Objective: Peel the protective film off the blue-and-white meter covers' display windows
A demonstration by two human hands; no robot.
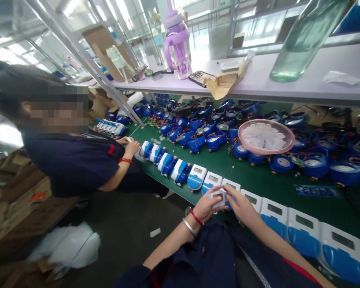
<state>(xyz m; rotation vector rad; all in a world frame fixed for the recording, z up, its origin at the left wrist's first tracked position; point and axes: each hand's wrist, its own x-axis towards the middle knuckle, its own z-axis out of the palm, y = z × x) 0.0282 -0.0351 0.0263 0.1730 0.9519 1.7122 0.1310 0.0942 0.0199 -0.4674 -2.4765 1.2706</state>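
Observation:
Both of my hands are at the near edge of the green bench, around a white-and-blue water meter (219, 197) with a small grey display. My left hand (206, 206) wraps its left side, thumb near the display. On the other side, the fingers of my right hand (241, 206) curl onto the top and right edge. Directly behind is a row of similar meters, one finished-looking meter (197, 177) to the left and a larger-looking meter (304, 230) to the right. My fingers hide part of the held meter.
Many open blue meter bodies (216, 140) with wires crowd the bench's back. A pink bowl (291, 146) of clear plastic pieces rests among them. Above runs a shelf (258, 86) with a purple bottle (180, 44) and a glass bottle (300, 44). A co-worker (69, 160) works at left.

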